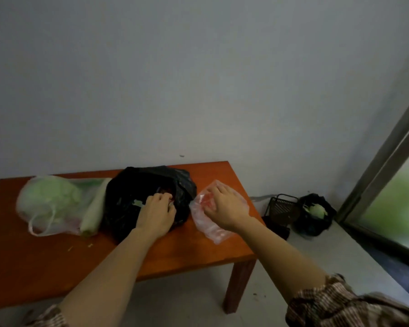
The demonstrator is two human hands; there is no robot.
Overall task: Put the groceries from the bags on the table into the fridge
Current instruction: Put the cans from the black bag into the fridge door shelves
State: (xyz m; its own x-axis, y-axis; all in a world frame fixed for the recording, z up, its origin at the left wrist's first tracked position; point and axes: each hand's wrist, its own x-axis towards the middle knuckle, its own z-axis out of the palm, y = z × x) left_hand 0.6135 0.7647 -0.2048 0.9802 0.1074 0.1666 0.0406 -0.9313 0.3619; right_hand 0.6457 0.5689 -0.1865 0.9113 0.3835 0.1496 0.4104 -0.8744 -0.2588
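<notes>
Black crinkly bag (128, 197): left hand (156, 214) inside, grip unclear | right hand (223, 208) grips clear pouch (211, 230)

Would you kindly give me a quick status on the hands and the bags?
Left hand at black bag's mouth, grip hidden. Right hand grips clear bag. Fridge not in view.

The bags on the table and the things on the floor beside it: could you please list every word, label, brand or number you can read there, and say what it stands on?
None: no word, label, brand or number can be read in the head view.
The black bag, the clear bag and the white bag on the table show no print.
The black basket on the floor is blurred; no label shows.
</notes>
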